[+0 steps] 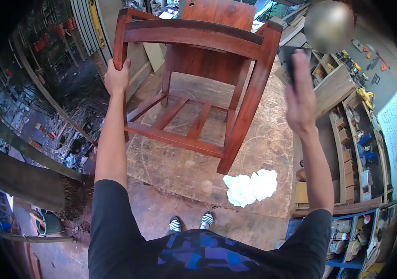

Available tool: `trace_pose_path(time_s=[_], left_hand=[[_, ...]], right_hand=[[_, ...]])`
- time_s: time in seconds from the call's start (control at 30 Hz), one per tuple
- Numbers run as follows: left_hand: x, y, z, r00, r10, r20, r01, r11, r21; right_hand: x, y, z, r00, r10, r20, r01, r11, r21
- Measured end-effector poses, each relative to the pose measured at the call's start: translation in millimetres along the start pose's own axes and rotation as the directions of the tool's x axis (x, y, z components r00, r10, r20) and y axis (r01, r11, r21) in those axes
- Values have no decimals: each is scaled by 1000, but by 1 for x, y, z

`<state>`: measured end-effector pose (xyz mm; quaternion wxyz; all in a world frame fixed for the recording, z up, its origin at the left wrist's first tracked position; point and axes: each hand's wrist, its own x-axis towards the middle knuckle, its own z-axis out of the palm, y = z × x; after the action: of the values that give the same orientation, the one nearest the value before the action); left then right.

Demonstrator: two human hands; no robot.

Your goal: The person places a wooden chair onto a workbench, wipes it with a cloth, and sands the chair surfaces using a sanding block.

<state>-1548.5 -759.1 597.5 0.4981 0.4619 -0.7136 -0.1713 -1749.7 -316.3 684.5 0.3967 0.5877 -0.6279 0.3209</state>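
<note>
A reddish-brown wooden chair (193, 35) stands on the worktable, its curved top rail towards me and its slatted lower frame below. My left hand (117, 78) is wrapped round the chair's left post. Off to the right of the chair's right post, my right hand (301, 95) is raised, with its fingers pressed against a dark flat pad (291, 63) that looks like sandpaper. This hand is slightly blurred and appears apart from the chair. A crumpled white cloth or paper (250, 187) lies near the table's front right corner.
The scuffed wooden worktable (175, 160) is in front of me. On the right are shelves with wooden compartments (347, 158), wall-hung power tools (354, 67) and a blue rack (354, 237). A blurred round metallic object (328, 27) hangs at upper right. Cluttered ground (63, 139) lies left.
</note>
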Motion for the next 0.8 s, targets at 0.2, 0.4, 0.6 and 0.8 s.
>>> trace_pose_path(time_s=[0.2,0.4,0.6,0.8], left_hand=[[10,-14,10,1000,21,-17,-20,997,69],[12,-15,10,999,40,4,-40,997,63],[15,-19,15,999,51,-6,-51,997,50],[24,-17,19,999,36,22,-38,996,85]], right_hand=[[-67,-14,-47,669,742,-49,-320,347,882],[-423,-57,23,339,883,324,-937,286,200],[-494,-121,39,478,810,340,-667,587,-460],[-499,-114,51,326,826,460,-516,563,-646]])
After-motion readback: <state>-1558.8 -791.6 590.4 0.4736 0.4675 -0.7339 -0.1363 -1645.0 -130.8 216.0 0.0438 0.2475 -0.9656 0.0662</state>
